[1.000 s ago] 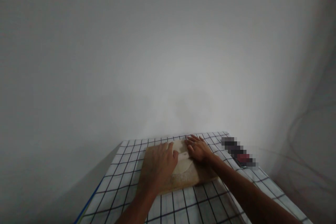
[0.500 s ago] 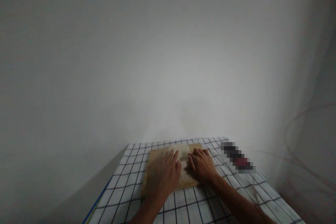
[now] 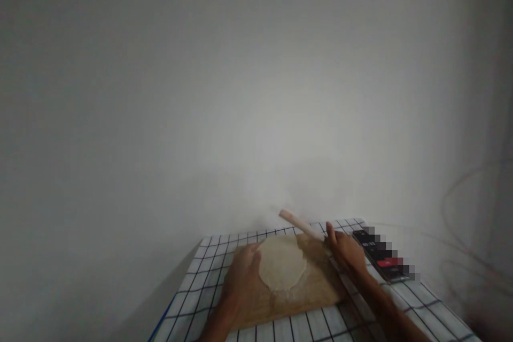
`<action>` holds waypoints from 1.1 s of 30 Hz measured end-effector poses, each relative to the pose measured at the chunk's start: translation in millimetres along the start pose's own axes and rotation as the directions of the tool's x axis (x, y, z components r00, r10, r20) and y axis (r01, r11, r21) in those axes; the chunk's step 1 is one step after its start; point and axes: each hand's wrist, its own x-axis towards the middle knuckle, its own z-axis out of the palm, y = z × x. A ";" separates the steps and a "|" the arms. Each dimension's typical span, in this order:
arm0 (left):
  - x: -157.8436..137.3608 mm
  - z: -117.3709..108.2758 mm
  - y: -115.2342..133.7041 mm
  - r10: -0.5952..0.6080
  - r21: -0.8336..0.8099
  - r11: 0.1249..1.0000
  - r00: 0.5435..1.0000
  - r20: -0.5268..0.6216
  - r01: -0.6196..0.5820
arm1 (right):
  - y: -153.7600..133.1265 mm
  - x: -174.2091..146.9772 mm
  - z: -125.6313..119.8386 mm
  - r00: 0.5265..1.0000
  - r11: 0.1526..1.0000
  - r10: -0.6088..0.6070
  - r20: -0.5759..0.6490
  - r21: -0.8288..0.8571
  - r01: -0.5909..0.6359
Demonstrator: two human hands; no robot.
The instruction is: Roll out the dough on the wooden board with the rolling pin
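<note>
A flat, round sheet of dough (image 3: 282, 263) lies on a wooden board (image 3: 296, 299). My left hand (image 3: 241, 270) is at the dough's left edge, its thumb and fingers closed at the rim; the fingertips are partly hidden and blurred. To the right, my right hand (image 3: 347, 248) is wrapped around one end of a pale wooden rolling pin (image 3: 298, 222). The pin is raised off the dough and points to the upper left, over the board's far edge.
The board lies on a table with a white, black-checked cloth (image 3: 192, 283). A dark phone (image 3: 374, 251), partly pixelated, lies by the right edge. A plain wall (image 3: 256, 91) stands behind, with a thin cable (image 3: 444, 192) at the right.
Both hands were on the rolling area over the dough. My right hand has lifted the rolling pin away to the right, uncovering the dough, and my left hand has moved to its left edge.
</note>
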 end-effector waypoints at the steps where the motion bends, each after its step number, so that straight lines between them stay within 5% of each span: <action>1: 2.2 3.8 1.4 0.010 -0.021 1.000 1.000 0.015 -0.009 | 6.0 2.8 -2.0 0.999 0.997 0.042 0.026 0.063 -0.043; 5: -2.5 22.7 21.6 0.098 0.052 0.994 0.995 0.034 -0.099 | 17.8 5.7 -1.2 0.995 0.967 0.020 0.102 0.251 -0.046; 10: -19.6 32.3 52.7 0.253 0.029 0.966 0.960 0.116 -0.258 | 15.2 -0.1 1.3 0.996 0.967 -0.034 0.078 0.255 0.013; 22: -25.6 28.2 76.1 0.293 -0.030 0.955 0.930 0.220 -0.294 | 4.9 -10.2 -12.4 0.984 0.864 -0.163 -0.068 0.472 0.176; 28: -24.4 1.3 75.9 0.289 0.056 0.947 0.918 0.273 -0.315 | 6.7 -8.6 -16.8 0.972 0.781 -0.232 -0.027 0.591 0.203; 33: -26.6 -24.3 52.9 0.323 -0.090 0.946 0.874 0.364 -0.312 | 5.4 -9.6 -19.5 0.974 0.736 -0.224 0.014 0.657 0.160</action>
